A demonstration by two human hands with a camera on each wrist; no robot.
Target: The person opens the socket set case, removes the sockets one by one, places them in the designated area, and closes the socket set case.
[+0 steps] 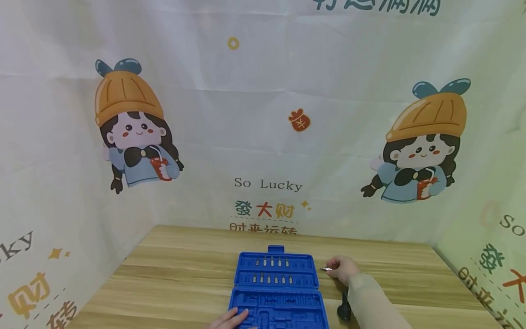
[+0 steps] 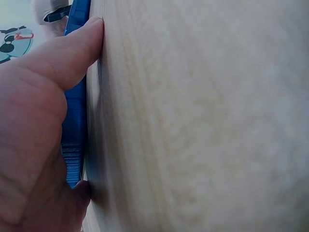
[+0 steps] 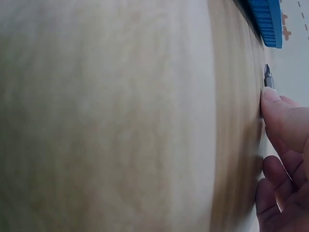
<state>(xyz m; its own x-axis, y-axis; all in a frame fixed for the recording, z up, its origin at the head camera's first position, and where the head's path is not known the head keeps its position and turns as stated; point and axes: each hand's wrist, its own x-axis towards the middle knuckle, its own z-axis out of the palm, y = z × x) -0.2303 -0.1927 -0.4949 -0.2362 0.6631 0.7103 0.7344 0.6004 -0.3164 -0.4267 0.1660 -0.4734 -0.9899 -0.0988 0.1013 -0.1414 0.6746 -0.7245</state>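
Observation:
A blue plastic tool case (image 1: 281,289) lies unfolded on the wooden table, with several metal bits (image 1: 269,278) upright in two rows in its far half. Its near half has moulded recesses. My left hand (image 1: 230,319) rests on the near left side of the case, fingers fairly straight over the edge. In the left wrist view, the thumb (image 2: 82,53) reaches along the case's side, close to the tabletop. Right of the case, my right hand (image 1: 343,268) pinches a small screwdriver bit (image 3: 268,77) between thumb and fingertips, its tip pointing toward the case.
A black handle-like tool (image 1: 344,308) lies on the table (image 1: 181,269) right of the case, beside the right sleeve (image 1: 371,299). A printed cloth backdrop (image 1: 263,137) rises behind the table and along both sides.

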